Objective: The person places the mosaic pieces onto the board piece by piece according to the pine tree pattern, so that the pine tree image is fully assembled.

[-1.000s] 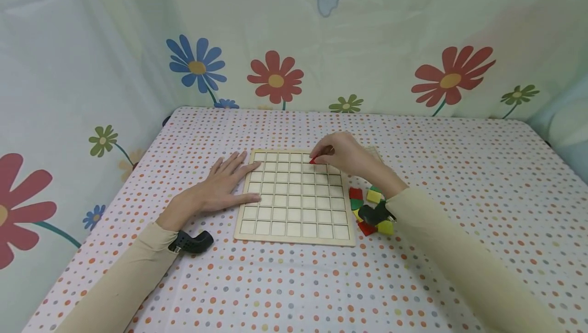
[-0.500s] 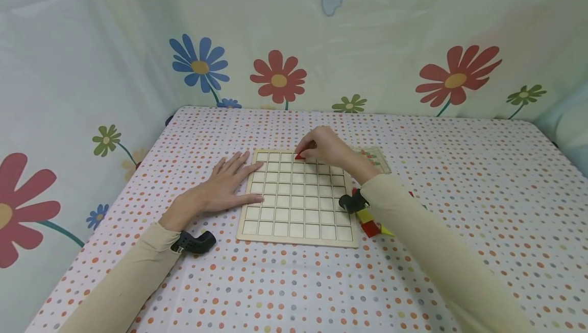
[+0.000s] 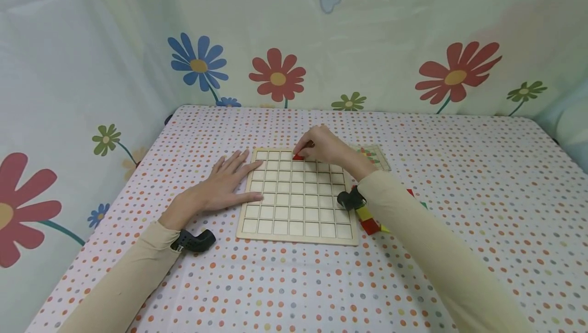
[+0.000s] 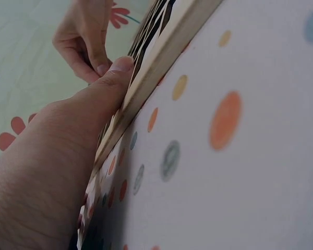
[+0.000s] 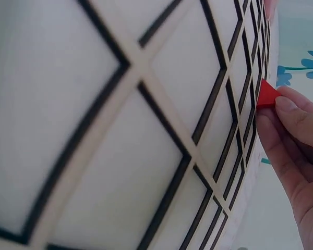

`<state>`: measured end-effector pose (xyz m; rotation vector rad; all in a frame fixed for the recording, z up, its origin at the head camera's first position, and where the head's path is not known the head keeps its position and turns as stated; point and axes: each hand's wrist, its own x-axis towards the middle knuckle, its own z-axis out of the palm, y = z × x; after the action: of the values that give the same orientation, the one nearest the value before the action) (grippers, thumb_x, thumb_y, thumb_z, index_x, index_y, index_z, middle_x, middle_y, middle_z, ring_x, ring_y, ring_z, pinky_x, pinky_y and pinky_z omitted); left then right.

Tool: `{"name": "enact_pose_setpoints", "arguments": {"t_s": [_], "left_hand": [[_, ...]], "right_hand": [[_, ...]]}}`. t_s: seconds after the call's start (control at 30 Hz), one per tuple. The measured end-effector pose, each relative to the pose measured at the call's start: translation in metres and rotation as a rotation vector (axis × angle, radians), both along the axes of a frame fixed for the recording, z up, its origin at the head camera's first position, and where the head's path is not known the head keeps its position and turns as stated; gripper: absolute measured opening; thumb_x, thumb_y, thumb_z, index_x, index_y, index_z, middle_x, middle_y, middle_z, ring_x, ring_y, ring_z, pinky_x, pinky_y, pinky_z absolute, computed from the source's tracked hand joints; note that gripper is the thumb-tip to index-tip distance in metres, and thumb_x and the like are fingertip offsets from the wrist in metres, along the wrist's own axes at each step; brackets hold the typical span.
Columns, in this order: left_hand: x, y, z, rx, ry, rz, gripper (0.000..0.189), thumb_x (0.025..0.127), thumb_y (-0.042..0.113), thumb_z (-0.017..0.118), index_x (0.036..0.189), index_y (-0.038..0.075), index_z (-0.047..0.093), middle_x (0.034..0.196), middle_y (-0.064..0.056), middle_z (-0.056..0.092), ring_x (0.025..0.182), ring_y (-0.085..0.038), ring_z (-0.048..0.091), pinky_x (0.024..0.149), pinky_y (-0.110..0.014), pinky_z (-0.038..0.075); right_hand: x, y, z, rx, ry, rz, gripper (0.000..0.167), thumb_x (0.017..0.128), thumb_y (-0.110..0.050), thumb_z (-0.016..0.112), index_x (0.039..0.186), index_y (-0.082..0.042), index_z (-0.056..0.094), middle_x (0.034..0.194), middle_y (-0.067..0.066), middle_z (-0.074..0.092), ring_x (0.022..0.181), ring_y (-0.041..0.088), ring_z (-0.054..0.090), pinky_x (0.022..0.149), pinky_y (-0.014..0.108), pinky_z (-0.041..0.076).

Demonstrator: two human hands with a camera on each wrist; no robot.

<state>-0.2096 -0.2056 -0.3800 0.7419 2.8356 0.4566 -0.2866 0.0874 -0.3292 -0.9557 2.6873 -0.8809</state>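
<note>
The red piece is located at the far row of the wooden grid board, over the fourth cell from the left; whether it is fully seated cannot be determined. The right hand grasps this piece in a pinch between thumb and fingertips, one red corner projecting toward the board in the right wrist view. The left hand is released: its fingers are extended and spread, with thumb and index finger over the board's left rim and the other fingers beside it. Loose coloured pieces, red and yellow among them, lie just beside the board's right edge, partly covered by the right sleeve. A patterned card lies near the far right corner. The dotted tablecloth supports all items; a flowered backdrop stands behind
</note>
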Motion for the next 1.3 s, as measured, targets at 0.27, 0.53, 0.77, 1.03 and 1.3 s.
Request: {"name": "enact_pose_setpoints", "arguments": {"t_s": [0.27,0.53,0.77,1.03,1.3], "left_hand": [[-0.001,0.002,0.002,0.009,0.0,-0.01,0.092,0.097,0.069,0.058,0.169,0.026,0.021,0.176,-0.013,0.0,0.162,-0.033,-0.006,0.126,-0.06,-0.005],[-0.002,0.003,0.002,0.005,0.006,-0.009,0.093,0.096,0.07,0.058,0.169,0.027,0.021,0.176,-0.013,0.0,0.162,-0.033,-0.006,0.126,-0.06,-0.005],[-0.001,0.005,0.003,-0.005,0.005,-0.003,0.092,0.096,0.071,0.057,0.169,0.027,0.021,0.176,-0.013,0.0,0.161,-0.034,-0.006,0.126,-0.06,-0.005],[-0.001,0.006,0.003,0.001,0.006,-0.012,0.093,0.096,0.07,0.057,0.169,0.026,0.02,0.176,-0.014,0.001,0.161,-0.034,-0.006,0.126,-0.06,-0.005],[-0.001,0.0,0.0,0.007,0.012,-0.014,0.092,0.097,0.068,0.059,0.169,0.025,0.021,0.176,-0.015,0.001,0.161,-0.036,-0.005,0.126,-0.062,-0.004]], "right_hand": [[0.0,-0.005,0.006,0.086,0.056,0.035,0.013,0.097,0.006,0.07,0.102,0.004,0.081,0.103,0.018,0.078,0.099,0.031,0.073,0.088,0.038,0.06],[0.003,-0.008,0.007,0.138,0.144,0.073,0.012,0.095,0.008,0.071,0.099,0.006,0.081,0.102,0.018,0.078,0.099,0.031,0.074,0.086,0.037,0.061],[0.005,-0.011,0.008,0.146,0.131,0.044,0.012,0.095,0.009,0.07,0.099,0.006,0.081,0.103,0.019,0.076,0.099,0.031,0.073,0.083,0.036,0.061],[0.011,-0.005,0.007,0.102,0.107,0.069,0.01,0.096,0.004,0.073,0.102,0.004,0.081,0.102,0.016,0.078,0.095,0.028,0.073,0.083,0.037,0.06],[0.039,0.017,0.009,0.123,0.077,0.063,0.032,0.1,-0.008,0.073,0.13,0.002,0.071,0.126,0.016,0.072,0.115,0.031,0.068,0.097,0.044,0.056]]}}
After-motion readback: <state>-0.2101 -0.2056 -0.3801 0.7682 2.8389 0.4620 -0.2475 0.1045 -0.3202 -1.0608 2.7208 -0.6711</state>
